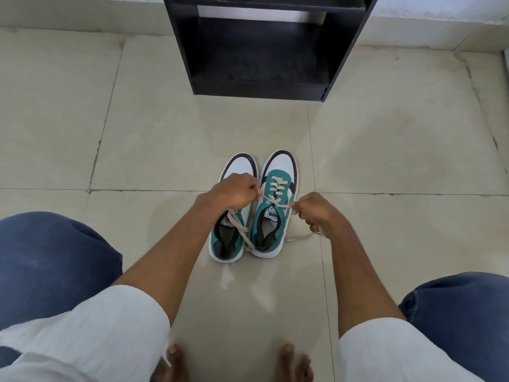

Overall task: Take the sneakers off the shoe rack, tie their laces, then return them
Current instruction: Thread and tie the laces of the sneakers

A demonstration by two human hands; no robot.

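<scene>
Two hands [237, 191] [314, 210] pull right sneaker [275, 210] laces [275, 188]; tongue reads PUMA.

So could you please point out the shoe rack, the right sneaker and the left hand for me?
shoe rack [259, 64]: head view, dusty bottom shelf.
right sneaker [278, 161]: head view, white toe.
left hand [234, 193]: head view, back of hand.

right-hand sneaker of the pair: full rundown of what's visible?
The right sneaker is teal with a white toe, black toe edging and white sole. It stands upright on the tiled floor, toe toward the black shoe rack, touching its mate. The left hand and right hand pull its cream laces taut sideways, unknotted.
</scene>
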